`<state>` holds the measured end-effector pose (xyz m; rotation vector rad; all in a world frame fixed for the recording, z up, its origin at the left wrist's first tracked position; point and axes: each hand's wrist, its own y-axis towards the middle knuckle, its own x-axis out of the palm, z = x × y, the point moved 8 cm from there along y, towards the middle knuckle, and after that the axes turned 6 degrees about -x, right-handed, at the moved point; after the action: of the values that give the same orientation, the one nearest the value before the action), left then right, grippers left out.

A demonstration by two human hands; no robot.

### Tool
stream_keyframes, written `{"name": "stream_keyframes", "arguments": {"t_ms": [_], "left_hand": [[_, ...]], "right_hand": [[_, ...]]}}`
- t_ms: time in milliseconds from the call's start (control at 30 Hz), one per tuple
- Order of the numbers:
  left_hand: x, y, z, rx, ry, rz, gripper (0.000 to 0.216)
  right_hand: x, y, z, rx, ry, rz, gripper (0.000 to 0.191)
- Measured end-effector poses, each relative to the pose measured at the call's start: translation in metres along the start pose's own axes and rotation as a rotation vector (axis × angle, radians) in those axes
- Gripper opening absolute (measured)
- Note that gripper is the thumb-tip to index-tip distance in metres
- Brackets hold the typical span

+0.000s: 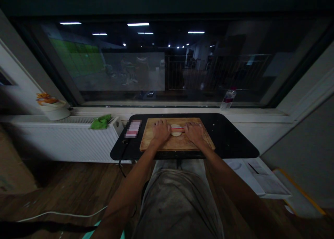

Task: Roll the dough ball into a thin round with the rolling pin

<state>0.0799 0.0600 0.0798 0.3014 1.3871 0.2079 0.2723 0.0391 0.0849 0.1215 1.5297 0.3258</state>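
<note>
A flat, pale round of dough [176, 134] lies near the middle of a wooden cutting board [180, 148]. Across the dough runs a slim rolling pin [177, 129], with a red and white stripe showing along it. My left hand [161, 130] is closed over the pin's left end, and my right hand [193, 131] over its right end. Both hands are low over the board, backs up, and hide the pin's ends. Dough shows on the far and near sides of the pin.
The board rests on a black table [229, 141] below a wide window. A blurred-out pinkish object [133, 128] lies left of the board. A plastic bottle [228, 99] stands on the sill; a green cloth [101, 122] and white pot [55, 110] sit by the radiator [78, 141].
</note>
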Motion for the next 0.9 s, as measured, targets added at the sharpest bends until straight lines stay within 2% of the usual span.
{"name": "stream_keyframes", "arguments": {"t_ms": [267, 467, 900], "left_hand": [[0.000, 0.020, 0.000, -0.055, -0.036, -0.069, 0.050], [0.004, 0.037, -0.003, -0.077, -0.034, -0.099, 0.048], [0.019, 0.062, -0.014, -0.111, -0.022, -0.169, 0.052]], "right_hand": [[0.003, 0.027, 0.004, 0.052, 0.018, -0.061, 0.057], [0.000, 0.050, 0.005, 0.032, 0.051, -0.135, 0.063], [0.011, 0.088, 0.009, 0.006, 0.116, -0.143, 0.071]]}}
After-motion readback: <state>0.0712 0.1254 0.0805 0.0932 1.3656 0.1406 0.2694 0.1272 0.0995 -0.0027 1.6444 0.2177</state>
